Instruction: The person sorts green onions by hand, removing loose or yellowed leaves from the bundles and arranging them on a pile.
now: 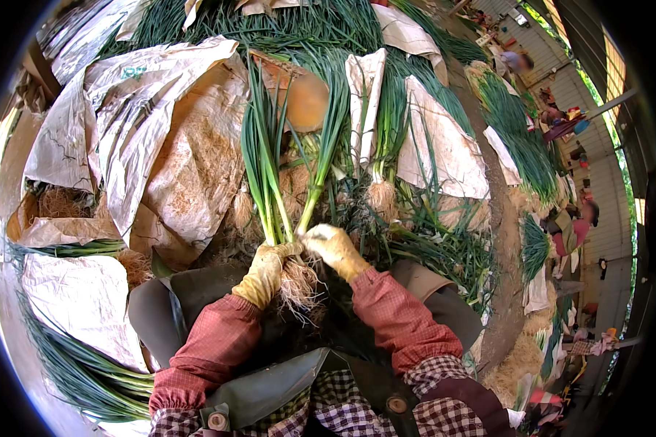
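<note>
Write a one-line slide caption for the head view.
The gloved left hand grips a bunch of green stalks just above its pale roots, the gloved right hand close beside.

Even daylight lit the scene, glaring through the roof panels (615, 60) at upper right and whitening the woven sack (160, 76) at upper left; shadow pooled above the apron (280, 380) at lower centre. The wall (557, 84) bowed at right, black vignetting filled the corners, and distant workers (584, 227) appeared blurred.

Over here I count two yellow-gloved hands (262, 277) (337, 251), two red oversleeves (213, 341) (408, 313), two round buttons (216, 421) (396, 405) and one dark green apron (273, 382), among green onions (267, 175) too many to number.
</note>
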`<action>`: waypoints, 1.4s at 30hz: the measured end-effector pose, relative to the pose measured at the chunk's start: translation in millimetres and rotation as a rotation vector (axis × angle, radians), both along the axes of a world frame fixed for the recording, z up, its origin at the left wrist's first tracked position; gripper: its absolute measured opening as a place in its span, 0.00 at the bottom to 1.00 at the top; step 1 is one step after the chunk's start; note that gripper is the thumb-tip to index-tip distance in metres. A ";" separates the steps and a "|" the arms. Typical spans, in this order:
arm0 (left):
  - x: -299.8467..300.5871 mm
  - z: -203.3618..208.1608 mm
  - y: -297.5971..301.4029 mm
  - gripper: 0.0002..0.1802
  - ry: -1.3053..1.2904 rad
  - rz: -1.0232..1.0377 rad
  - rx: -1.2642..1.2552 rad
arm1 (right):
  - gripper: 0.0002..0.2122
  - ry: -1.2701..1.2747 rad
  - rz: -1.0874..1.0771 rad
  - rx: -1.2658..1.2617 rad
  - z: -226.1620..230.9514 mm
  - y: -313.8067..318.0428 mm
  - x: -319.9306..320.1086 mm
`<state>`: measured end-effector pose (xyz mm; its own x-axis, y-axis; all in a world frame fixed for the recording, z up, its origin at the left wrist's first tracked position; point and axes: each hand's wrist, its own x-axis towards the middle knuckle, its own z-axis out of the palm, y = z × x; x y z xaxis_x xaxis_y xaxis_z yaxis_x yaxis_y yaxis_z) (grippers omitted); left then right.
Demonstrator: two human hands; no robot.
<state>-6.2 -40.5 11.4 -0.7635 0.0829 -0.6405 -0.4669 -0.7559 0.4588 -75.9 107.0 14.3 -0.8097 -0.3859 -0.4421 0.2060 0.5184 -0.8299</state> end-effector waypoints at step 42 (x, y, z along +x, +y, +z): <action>13.5 -12.8 17.0 0.05 0.023 0.110 0.078 | 0.10 -0.070 -0.084 -0.150 -95.6 10.7 24.0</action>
